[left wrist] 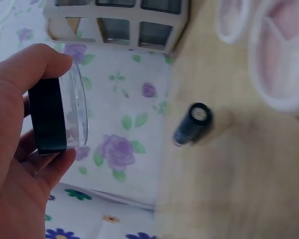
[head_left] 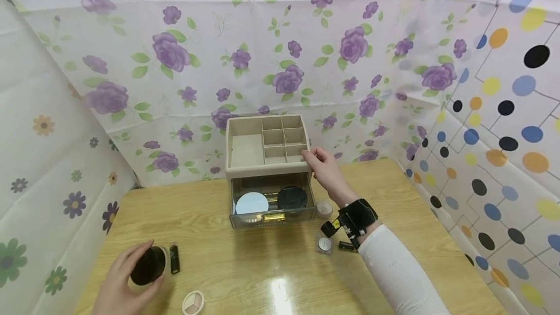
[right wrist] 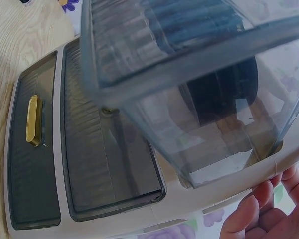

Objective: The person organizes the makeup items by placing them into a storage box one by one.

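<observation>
My left hand [head_left: 127, 278] grips a round clear jar with a black lid [head_left: 148, 265] at the table's left front. In the left wrist view, thumb and fingers hold the jar [left wrist: 52, 114] on its side. A dark lipstick tube [head_left: 174, 258] stands just right of it. At the back centre is a beige makeup organizer [head_left: 247, 147] with a divided top. Its clear front drawer [head_left: 273, 220] is pulled out, holding a white round case [head_left: 252, 204] and a black round case [head_left: 291, 198]. Curled fingers of my right hand [head_left: 325, 169] hold the organizer's right side near the top rim.
A round three-colour palette [head_left: 193, 303] lies near the front edge. Right of the organizer are a small round jar [head_left: 324, 208], a square clear case [head_left: 324, 244] and a black tube [head_left: 347, 246]. Flowered cloth [head_left: 262, 52] hangs behind the wooden table [head_left: 197, 222]; dotted cloth stands at right.
</observation>
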The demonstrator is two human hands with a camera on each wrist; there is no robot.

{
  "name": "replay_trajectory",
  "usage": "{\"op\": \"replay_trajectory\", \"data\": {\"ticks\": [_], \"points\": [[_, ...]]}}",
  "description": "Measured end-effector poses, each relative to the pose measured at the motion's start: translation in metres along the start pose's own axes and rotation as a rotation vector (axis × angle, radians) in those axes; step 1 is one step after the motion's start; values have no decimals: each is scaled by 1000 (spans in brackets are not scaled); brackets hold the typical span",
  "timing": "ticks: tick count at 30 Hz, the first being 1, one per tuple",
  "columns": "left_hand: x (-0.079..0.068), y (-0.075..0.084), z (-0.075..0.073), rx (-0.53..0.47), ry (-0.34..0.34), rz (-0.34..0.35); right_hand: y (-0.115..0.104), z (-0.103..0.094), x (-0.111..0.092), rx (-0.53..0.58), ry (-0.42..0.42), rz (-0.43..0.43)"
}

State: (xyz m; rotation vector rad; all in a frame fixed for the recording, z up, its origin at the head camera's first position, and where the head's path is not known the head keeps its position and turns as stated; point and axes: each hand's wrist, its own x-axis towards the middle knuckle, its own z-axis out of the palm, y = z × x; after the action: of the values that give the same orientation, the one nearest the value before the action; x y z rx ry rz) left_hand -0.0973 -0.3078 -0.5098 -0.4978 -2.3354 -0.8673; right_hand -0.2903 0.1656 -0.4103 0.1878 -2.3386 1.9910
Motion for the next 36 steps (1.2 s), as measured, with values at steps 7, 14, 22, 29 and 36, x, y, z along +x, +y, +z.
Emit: {"op": "replay_trajectory", "data": {"ticks": [7,14,22,29,36], "points": [[28,21,-10,5,-24,10,-1,-1,0,0,-7,-6],[55,42,-14,4,-51,-14,-2,-2,0,3,-12,-10],[90,73,-8,-18,-29,45,-1,-2,0,5,-11,-13],[145,112,6,-89,-152,226,-2,-1,0,6,0,-10],[185,144,35,-66,-411,303,-1,-1,0,-1,-6,9]]}}
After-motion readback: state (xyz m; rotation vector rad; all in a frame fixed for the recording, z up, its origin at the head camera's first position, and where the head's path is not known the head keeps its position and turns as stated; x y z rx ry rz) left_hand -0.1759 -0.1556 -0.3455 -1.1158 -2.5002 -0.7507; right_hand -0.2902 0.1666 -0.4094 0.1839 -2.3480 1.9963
